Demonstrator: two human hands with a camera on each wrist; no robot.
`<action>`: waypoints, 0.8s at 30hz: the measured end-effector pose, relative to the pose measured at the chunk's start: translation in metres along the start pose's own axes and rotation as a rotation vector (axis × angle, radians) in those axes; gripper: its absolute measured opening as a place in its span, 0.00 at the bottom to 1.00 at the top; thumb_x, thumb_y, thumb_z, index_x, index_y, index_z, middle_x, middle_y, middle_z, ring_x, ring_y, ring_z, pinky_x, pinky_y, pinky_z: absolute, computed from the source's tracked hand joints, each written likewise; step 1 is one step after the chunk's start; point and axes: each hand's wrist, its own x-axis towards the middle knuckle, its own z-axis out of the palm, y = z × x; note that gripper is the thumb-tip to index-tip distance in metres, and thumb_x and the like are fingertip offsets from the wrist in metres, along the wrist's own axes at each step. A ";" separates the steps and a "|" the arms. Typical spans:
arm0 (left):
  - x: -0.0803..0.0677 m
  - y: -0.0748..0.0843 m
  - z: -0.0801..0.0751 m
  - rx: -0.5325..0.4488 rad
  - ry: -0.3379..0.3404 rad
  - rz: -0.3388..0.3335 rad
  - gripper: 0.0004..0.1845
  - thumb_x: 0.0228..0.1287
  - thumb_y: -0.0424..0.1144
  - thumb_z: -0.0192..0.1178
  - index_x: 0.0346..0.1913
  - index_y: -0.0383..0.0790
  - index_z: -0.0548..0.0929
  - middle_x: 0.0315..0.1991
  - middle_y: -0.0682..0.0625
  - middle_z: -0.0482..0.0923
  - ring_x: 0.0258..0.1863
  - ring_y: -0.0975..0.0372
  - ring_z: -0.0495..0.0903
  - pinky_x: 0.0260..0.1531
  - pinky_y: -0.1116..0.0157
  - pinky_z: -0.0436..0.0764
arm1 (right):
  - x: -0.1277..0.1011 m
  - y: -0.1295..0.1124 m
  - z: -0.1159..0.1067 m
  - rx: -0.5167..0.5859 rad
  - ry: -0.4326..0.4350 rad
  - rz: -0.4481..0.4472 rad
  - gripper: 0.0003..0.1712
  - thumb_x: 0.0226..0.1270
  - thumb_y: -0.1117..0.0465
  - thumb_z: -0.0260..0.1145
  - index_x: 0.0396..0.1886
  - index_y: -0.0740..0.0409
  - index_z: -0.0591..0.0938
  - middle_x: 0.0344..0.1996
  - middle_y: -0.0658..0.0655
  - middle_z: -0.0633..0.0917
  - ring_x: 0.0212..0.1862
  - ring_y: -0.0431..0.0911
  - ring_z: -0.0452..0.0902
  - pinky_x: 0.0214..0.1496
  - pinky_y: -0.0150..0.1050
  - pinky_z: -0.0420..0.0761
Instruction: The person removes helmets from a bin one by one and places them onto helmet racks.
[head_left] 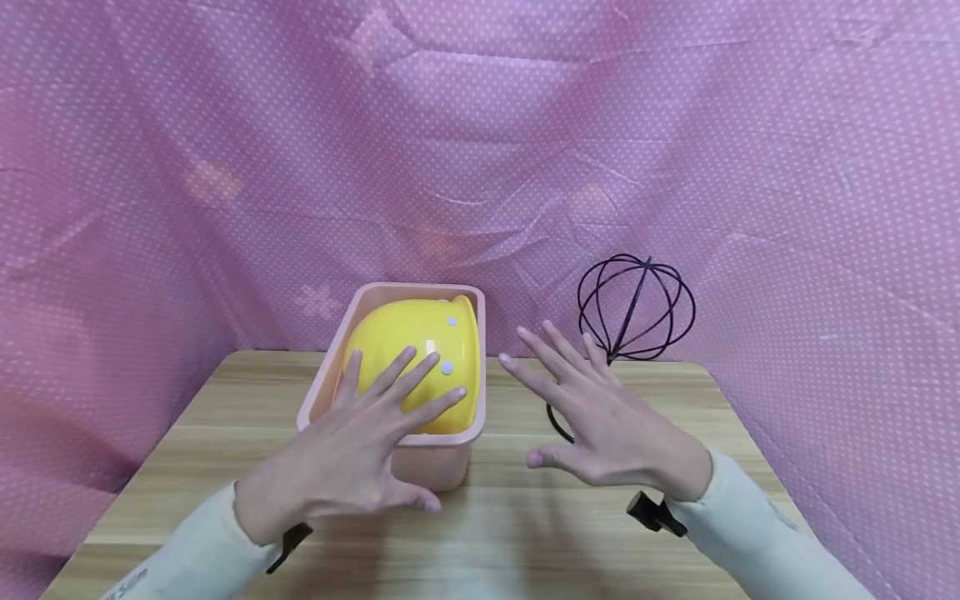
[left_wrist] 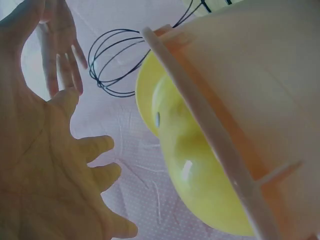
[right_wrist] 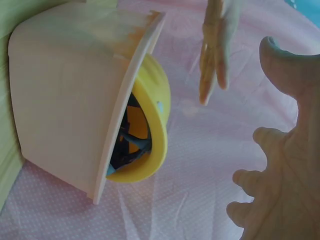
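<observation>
A yellow hard hat (head_left: 405,329) sits tilted on its side in a pale pink plastic bin (head_left: 431,467), its brim toward the bin's right wall. Dark straps (right_wrist: 136,142) show inside the hat in the right wrist view. My left hand (head_left: 360,450) is spread palm down with fingers splayed, overlapping the bin's front left in the head view and holding nothing. To the right of the bin, my right hand (head_left: 611,425) is also spread and empty. Behind it stands a black wire stand (head_left: 632,308) with a balloon-shaped cage on top; the hand hides part of its lower half.
The wood-grain table (head_left: 495,533) carries the bin and the wire stand. A pink dotted cloth (head_left: 480,150) hangs behind the table and along both sides. Dark wrist mounts (head_left: 656,512) poke out at the light sleeves (head_left: 765,533).
</observation>
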 end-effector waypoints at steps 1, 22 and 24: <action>-0.001 -0.001 0.001 0.002 0.000 -0.010 0.54 0.37 0.87 0.39 0.71 0.71 0.45 0.76 0.56 0.37 0.76 0.51 0.39 0.64 0.30 0.40 | 0.001 0.001 0.002 0.006 -0.002 0.005 0.54 0.53 0.30 0.60 0.75 0.39 0.47 0.76 0.53 0.46 0.77 0.52 0.32 0.69 0.71 0.45; -0.018 -0.038 0.020 -0.061 0.065 -0.200 0.61 0.35 0.85 0.47 0.74 0.61 0.41 0.76 0.52 0.38 0.76 0.52 0.43 0.73 0.48 0.47 | 0.031 0.006 0.037 0.377 0.033 0.180 0.55 0.57 0.35 0.63 0.75 0.44 0.43 0.74 0.52 0.53 0.74 0.47 0.52 0.73 0.49 0.60; -0.021 -0.044 0.023 -0.101 0.091 -0.225 0.63 0.35 0.82 0.53 0.74 0.60 0.42 0.76 0.51 0.41 0.75 0.51 0.45 0.70 0.46 0.56 | 0.034 0.008 0.042 0.436 0.058 0.203 0.53 0.57 0.37 0.64 0.75 0.44 0.46 0.72 0.53 0.58 0.71 0.48 0.58 0.71 0.48 0.64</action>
